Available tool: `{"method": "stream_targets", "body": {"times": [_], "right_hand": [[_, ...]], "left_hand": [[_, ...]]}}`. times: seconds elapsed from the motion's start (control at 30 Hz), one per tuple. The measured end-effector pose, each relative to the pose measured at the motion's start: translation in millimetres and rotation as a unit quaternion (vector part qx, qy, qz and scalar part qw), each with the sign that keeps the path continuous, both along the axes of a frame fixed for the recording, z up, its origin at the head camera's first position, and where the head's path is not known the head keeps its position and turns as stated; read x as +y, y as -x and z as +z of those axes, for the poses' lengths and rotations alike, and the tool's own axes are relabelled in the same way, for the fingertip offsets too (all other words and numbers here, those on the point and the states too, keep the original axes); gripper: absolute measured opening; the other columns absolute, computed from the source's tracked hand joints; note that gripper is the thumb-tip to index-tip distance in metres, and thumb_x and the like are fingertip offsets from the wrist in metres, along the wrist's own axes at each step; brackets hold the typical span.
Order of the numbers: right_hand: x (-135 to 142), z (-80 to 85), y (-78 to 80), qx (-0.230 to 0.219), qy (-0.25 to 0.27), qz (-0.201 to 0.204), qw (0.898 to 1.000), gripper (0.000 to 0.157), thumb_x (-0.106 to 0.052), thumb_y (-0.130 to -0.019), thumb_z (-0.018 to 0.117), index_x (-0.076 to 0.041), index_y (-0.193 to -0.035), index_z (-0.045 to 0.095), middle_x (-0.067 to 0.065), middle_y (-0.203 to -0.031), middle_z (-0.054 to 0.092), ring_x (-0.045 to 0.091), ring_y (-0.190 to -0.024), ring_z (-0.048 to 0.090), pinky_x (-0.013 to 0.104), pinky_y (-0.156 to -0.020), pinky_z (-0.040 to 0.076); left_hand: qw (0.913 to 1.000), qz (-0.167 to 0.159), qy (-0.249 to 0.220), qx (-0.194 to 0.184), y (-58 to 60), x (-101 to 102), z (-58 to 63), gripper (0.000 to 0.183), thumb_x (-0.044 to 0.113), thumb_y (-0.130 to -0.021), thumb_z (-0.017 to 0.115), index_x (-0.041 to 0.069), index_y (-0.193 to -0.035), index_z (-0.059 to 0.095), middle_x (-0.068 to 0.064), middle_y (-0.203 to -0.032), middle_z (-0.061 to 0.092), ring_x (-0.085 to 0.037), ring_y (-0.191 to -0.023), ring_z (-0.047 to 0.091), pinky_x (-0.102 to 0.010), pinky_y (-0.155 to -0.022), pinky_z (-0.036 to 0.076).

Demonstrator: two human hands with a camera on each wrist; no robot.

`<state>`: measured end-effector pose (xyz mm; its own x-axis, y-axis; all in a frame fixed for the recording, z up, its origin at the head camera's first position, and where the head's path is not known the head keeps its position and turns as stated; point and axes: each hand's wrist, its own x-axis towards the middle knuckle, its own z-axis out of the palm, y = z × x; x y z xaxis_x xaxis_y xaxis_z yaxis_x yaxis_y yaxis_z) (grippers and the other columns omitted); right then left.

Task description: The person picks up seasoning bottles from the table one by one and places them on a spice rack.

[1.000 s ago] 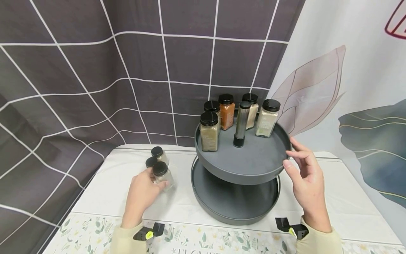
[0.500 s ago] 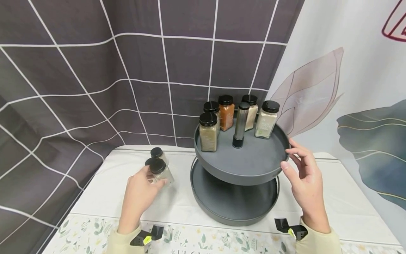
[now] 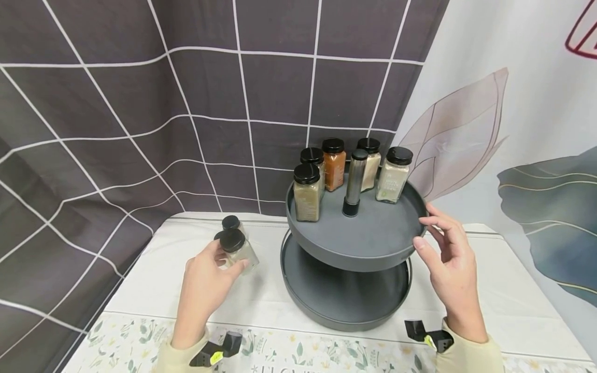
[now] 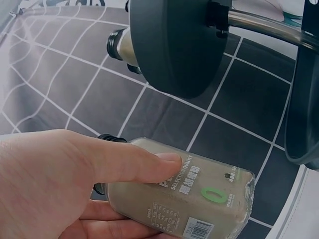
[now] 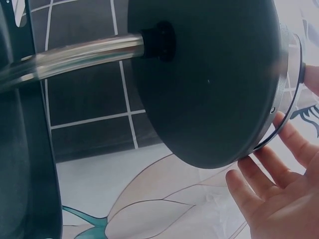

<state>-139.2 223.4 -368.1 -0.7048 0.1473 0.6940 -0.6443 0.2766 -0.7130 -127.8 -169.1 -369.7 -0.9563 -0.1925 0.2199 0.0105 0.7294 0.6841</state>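
Note:
My left hand point(image 3: 207, 282) grips a square glass spice jar point(image 3: 243, 254) with a black lid, left of the two-tier turntable rack point(image 3: 345, 321). In the left wrist view, the thumb lies across the printed front of the jar point(image 4: 214, 184), fingers behind it; pale powder fills it. Close behind the held jar stand two more black-lidded jars point(image 3: 231, 223), partly hidden. At the right side of the rack's upper tray point(image 3: 368, 233), my right hand point(image 3: 450, 259) holds the rim between thumb and fingers; fingertips point(image 5: 246, 162) show at its edge in the right wrist view.
Several spice jars point(image 3: 307, 199) stand along the back and left of the upper tray around its central post point(image 3: 355, 181). The lower tray point(image 3: 345, 295) sits beneath on the white tabletop cloth point(image 3: 154, 274). A grid-patterned curtain point(image 3: 205, 93) hangs close behind.
My left hand has drawn the held jar slightly away from the other two, and it now covers more of the middle jar. The right hand stays at the rim.

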Motion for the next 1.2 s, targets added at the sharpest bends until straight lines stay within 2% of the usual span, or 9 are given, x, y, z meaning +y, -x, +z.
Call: {"method": "stream_targets", "body": {"times": [0.27, 0.53, 0.8, 1.03, 1.2], "right_hand": [[0, -1.0, 3.8, 0.015, 0.020, 0.020, 0.999, 0.059, 0.020, -0.083, 0.060, 0.010, -0.140, 0.051, 0.016, -0.139, 0.051, 0.022, -0.129, 0.047, 0.022, -0.109, 0.039], [-2, 2.3, 0.4, -0.003, -0.015, -0.004, 1.000, 0.054, 0.016, -0.085, 0.062, 0.008, -0.137, 0.055, 0.014, -0.142, 0.050, 0.021, -0.132, 0.046, 0.024, -0.111, 0.038], [-1, 2.9, -0.4, 0.001, -0.010, 0.000, 1.000, 0.050, 0.015, -0.086, 0.062, 0.010, -0.135, 0.055, 0.016, -0.142, 0.050, 0.023, -0.134, 0.045, 0.025, -0.112, 0.038], [0, 3.9, -1.9, -0.017, -0.018, -0.013, 1.000, 0.051, 0.014, -0.085, 0.063, 0.009, -0.135, 0.056, 0.018, -0.142, 0.049, 0.024, -0.134, 0.045, 0.026, -0.112, 0.038], [0, 3.1, -1.1, -0.004, -0.022, -0.013, 1.000, 0.050, 0.014, -0.085, 0.062, 0.010, -0.134, 0.056, 0.018, -0.141, 0.049, 0.024, -0.133, 0.046, 0.025, -0.112, 0.038]], "left_hand": [[0.9999, 0.002, -0.013, 0.002, -4.7, 2, 5.0, 0.055, 0.027, -0.083, 0.081, 0.001, -0.127, 0.062, -0.018, -0.114, 0.072, -0.035, -0.105, 0.068, -0.054, -0.091, 0.052], [0.9998, 0.001, -0.004, 0.017, -13.8, 4, 13.7, 0.057, 0.026, -0.084, 0.081, 0.000, -0.130, 0.060, -0.019, -0.118, 0.071, -0.036, -0.106, 0.068, -0.056, -0.091, 0.051], [0.9986, -0.007, -0.005, 0.052, -15.3, 7, 22.7, 0.052, 0.023, -0.083, 0.082, 0.001, -0.126, 0.063, -0.017, -0.113, 0.072, -0.034, -0.102, 0.070, -0.053, -0.091, 0.052], [0.9965, -0.019, -0.003, 0.081, -16.0, 10, 34.1, 0.050, 0.024, -0.081, 0.084, 0.003, -0.123, 0.065, -0.017, -0.108, 0.074, -0.033, -0.099, 0.071, -0.053, -0.090, 0.052], [0.9944, -0.027, -0.004, 0.102, -14.7, 13, 42.7, 0.045, 0.025, -0.081, 0.084, 0.007, -0.119, 0.067, -0.014, -0.105, 0.075, -0.030, -0.097, 0.072, -0.050, -0.090, 0.053]]}}
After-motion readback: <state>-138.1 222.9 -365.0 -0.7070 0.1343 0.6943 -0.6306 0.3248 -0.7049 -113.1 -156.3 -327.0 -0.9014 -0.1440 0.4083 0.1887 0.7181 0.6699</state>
